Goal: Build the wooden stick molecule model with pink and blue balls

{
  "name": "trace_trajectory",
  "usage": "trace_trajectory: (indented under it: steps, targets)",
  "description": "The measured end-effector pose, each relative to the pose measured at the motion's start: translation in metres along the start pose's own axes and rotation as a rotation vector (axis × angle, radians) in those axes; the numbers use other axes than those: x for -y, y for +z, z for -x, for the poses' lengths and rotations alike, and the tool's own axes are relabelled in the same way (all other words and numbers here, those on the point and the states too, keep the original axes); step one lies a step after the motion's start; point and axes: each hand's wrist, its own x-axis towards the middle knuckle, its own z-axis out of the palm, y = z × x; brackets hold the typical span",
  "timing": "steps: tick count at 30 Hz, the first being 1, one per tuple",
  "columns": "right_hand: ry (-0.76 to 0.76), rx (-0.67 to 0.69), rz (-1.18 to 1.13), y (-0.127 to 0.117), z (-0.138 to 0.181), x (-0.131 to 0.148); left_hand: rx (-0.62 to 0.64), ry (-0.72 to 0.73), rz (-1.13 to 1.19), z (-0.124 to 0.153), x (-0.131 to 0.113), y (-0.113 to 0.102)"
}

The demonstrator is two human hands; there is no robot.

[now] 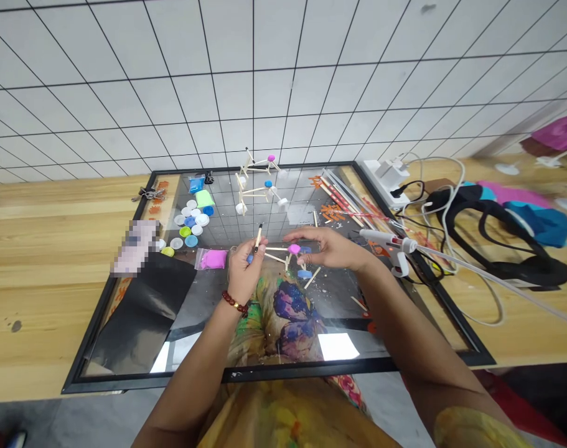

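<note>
My left hand (244, 266) is closed on a small wooden-stick model (276, 250), pinching it near an upright stick with a dark tip (259, 238). A pink clay piece (294, 249) sits at the model's right end, with a blue bottle cap (304, 274) as a wheel below it. My right hand (332, 247) curves around that end, thumb and fingers apart; its thumb is close to the pink piece, and I cannot tell if it touches. A similar stick model with white caps, a blue piece (268, 184) and its reflection stand farther back.
Coloured bottle caps (192, 241), a bag of pink clay (212, 259) and a black sheet (147, 311) lie left on the framed glass board (236, 373). Loose sticks (342, 199), a glue gun (386, 241), a power strip (381, 183) and cables are at right.
</note>
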Motion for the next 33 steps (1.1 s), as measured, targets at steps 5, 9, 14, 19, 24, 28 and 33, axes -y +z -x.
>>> trace_trajectory:
  steps: [5,9,14,19,24,28,33]
  targets:
    - [0.001,-0.3,0.184,0.029,0.017,-0.007,0.0,0.001,0.009,0.0,0.0,0.001]
    - [-0.044,-0.372,0.219,0.04,0.018,-0.01,-0.003,-0.003,0.008,0.001,0.001,0.001]
    - [-0.049,-0.384,0.205,0.035,0.02,-0.007,-0.005,-0.004,0.02,0.001,0.001,0.001]
    - [-0.095,-0.557,0.391,0.041,0.03,-0.005,-0.006,-0.005,0.006,0.002,0.001,0.001]
    - [-0.152,-0.596,0.625,0.05,0.035,-0.002,-0.016,-0.006,0.01,0.002,-0.001,0.003]
    - [-0.123,-0.543,0.743,0.053,0.036,0.003,-0.024,-0.011,-0.001,0.002,-0.004,0.002]
    - [-0.076,-0.528,0.688,0.053,0.038,0.003,-0.02,-0.027,-0.005,0.003,-0.006,0.002]
